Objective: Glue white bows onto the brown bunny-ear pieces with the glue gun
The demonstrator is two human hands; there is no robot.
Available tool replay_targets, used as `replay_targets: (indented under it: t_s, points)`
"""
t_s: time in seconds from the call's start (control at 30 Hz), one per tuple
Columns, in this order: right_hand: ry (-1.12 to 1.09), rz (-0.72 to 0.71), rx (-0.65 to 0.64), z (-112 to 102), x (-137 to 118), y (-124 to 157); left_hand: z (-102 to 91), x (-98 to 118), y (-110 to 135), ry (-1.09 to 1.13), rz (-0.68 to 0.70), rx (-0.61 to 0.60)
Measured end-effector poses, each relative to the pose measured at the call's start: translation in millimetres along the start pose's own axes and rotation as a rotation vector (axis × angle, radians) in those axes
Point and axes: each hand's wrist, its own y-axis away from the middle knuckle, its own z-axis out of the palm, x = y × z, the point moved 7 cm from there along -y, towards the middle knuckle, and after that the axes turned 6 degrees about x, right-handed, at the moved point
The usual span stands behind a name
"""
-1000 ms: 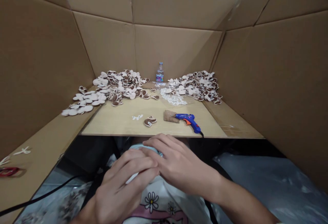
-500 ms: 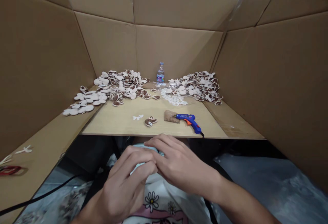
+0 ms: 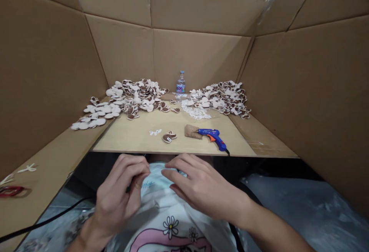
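Observation:
Over my lap, my left hand (image 3: 122,188) is closed, thumb tip against curled fingers; whatever may be between them is hidden. To its right, my right hand (image 3: 198,182) is open, palm down with slightly bent, parted fingers, and nothing shows in it. The two hands are apart. Beyond them on the board lies a brown felt piece (image 3: 167,137) with white trim and a small white tag. A few small white tags (image 3: 155,132) lie to its left. The blue glue gun (image 3: 211,133) rests on its side, its nozzle on a brown wrapped block (image 3: 193,131).
Piles of brown-and-white felt pieces (image 3: 138,92) (image 3: 226,96) stand at the back left and right. Between them are a water bottle (image 3: 180,83) and a heap of white tags (image 3: 197,111). Cardboard walls (image 3: 198,52) enclose the board. A red-handled tool (image 3: 11,191) lies far left.
My hands were together, fingers touching; now they are apart. The left hand has moved left, its fingers still curled. The right hand has barely moved. Things on the board are unchanged.

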Motion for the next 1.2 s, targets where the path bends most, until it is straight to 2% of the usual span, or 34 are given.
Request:
replay_targets:
  t_s: [0.2, 0.33, 0.57, 0.7, 0.8, 1.0, 1.2]
  points:
    - [-0.146, 0.015, -0.05, 3.8, 6.2, 18.9, -9.7, -38.2, 16.4, -0.131, -0.091, 0.019]
    - [-0.317, 0.045, -0.083, -5.3, 10.6, 35.8, -16.5, -59.6, 31.3, -0.217, -0.171, -0.006]
    - [-0.388, -0.003, 0.103, -50.6, 19.9, 56.9, -28.3, -75.0, 50.4, -0.239, -0.279, -0.006]
    - [-0.537, 0.063, 0.312, -67.0, 34.0, 63.4, -28.2, -70.3, 51.0, -0.132, -0.333, 0.005]
    - [-0.731, 0.132, 0.357, -51.7, 41.7, 54.4, -20.9, -59.2, 45.1, 0.049, -0.396, 0.019]
    - [-1.122, 0.354, 0.309, 12.4, 39.1, 21.8, 2.1, -32.8, 26.9, 0.414, -0.502, 0.012]
    - [-1.531, 0.747, 0.318, 60.4, 29.1, 1.2, 14.6, -25.4, 22.6, 0.542, -0.555, -0.018]
